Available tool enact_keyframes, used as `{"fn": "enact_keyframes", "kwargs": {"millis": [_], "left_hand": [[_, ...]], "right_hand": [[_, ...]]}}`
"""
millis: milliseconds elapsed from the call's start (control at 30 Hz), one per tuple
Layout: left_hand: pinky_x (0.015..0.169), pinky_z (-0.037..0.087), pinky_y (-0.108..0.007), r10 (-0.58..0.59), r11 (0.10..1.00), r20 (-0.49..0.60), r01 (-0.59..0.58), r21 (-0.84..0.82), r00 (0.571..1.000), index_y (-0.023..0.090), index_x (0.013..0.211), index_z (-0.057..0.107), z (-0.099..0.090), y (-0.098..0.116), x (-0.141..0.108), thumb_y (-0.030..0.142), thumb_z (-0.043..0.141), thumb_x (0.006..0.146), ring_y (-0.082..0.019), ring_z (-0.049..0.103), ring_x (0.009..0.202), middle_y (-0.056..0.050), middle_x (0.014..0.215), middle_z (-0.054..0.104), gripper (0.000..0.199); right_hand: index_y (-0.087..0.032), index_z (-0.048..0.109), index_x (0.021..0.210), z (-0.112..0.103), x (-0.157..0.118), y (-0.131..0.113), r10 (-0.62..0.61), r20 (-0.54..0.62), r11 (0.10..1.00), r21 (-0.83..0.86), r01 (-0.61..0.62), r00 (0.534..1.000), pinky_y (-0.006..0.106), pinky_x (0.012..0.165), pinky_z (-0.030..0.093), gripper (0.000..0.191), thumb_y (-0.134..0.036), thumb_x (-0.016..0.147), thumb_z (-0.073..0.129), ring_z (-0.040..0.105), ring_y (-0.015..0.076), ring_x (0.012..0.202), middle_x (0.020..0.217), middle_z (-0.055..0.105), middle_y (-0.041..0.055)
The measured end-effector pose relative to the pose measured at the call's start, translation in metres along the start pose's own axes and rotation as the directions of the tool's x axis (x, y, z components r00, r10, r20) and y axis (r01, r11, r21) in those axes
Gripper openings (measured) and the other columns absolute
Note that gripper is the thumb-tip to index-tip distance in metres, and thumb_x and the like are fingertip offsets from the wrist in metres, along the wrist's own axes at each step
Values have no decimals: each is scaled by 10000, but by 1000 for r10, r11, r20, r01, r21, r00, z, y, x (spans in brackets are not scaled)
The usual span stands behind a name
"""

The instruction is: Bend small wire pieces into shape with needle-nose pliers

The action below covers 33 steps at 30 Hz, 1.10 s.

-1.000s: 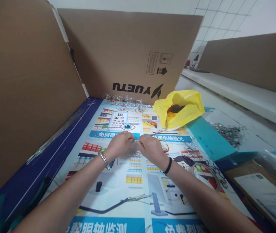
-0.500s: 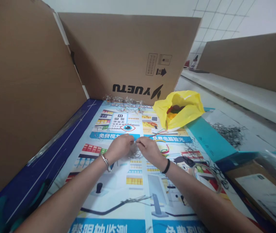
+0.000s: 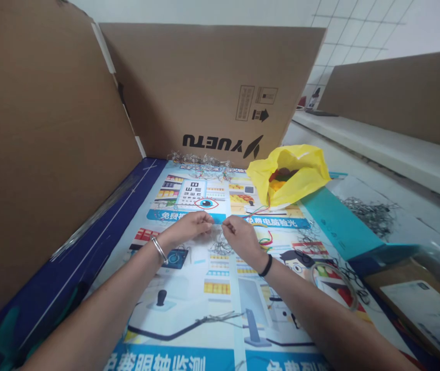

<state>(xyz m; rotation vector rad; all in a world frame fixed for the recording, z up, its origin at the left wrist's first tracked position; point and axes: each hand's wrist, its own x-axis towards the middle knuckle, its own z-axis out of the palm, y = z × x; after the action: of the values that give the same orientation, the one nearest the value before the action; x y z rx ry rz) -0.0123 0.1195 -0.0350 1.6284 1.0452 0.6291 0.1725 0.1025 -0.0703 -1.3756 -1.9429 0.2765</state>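
Observation:
My left hand, with a silver bangle at its wrist, is over the middle of the printed sheet, its fingers bent in and closed. Just to its right is my right hand, a black band round the wrist, thumb and fingers pinched together. What is in either pinch is too small to make out. Between and slightly below the hands shows a tangle of thin clear or silvery wire; whether it touches my right fingers I cannot tell. Red, yellow and green strands lie beside my right hand.
A yellow bag with coloured contents stands behind on the right. Cardboard walls rise at the back and left. Wire heaps lie along the back. A tape roll, dark wire pile and teal-handled tool lie around.
My left hand has drawn a little left, away from my right hand, widening the gap between them. The wire tangle shows more clearly. The view has shifted slightly.

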Motion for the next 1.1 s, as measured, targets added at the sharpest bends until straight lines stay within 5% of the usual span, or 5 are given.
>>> {"fn": "enact_keyframes", "kwargs": {"millis": [233, 600, 767, 900, 1100], "left_hand": [[500, 336, -184, -52, 986, -2, 51, -158, 999, 137, 822, 551, -1, -2, 0, 288, 600, 673, -67, 472, 522, 17, 624, 544, 218], [529, 333, -196, 83, 966, -147, -44, 255, 986, 152, 683, 608, 4, -11, 8, 287, 518, 702, -90, 460, 559, 30, 608, 555, 163], [524, 323, -210, 140, 864, -254, 7, 504, 957, 193, 819, 625, 4, -8, 7, 321, 533, 711, -114, 486, 558, 31, 598, 577, 191], [636, 366, -226, 202, 765, -192, -32, 643, 961, 216, 804, 649, -1, -2, 3, 297, 462, 777, -145, 554, 714, -8, 763, 653, 205], [676, 370, -252, 168, 636, -218, 63, 769, 961, 219, 845, 635, -3, 7, -2, 306, 423, 810, -178, 575, 812, -41, 888, 662, 231]], "right_hand": [[-195, 546, 724, 0, 0, -1, -54, -21, 993, -109, 52, 998, 199, 593, 351, 99, -165, 767, 462, 504, 110, 632, 683, 563, -8], [-192, 562, 676, 3, 4, -6, -255, 16, 906, -347, 245, 967, 219, 607, 336, 181, -187, 813, 444, 503, 119, 630, 660, 547, 12], [-197, 581, 709, 10, 10, -5, -249, 34, 939, -237, 250, 968, 205, 640, 366, 176, -164, 813, 443, 531, 112, 684, 710, 578, 8], [-197, 608, 792, 11, 17, -6, -242, 94, 968, -45, 247, 966, 201, 700, 401, 136, -160, 803, 477, 554, 109, 763, 796, 608, 13], [-196, 619, 932, -13, 29, 3, -152, 167, 988, 34, 148, 974, 226, 723, 414, 171, -250, 815, 505, 557, 120, 786, 847, 618, 19]]}}
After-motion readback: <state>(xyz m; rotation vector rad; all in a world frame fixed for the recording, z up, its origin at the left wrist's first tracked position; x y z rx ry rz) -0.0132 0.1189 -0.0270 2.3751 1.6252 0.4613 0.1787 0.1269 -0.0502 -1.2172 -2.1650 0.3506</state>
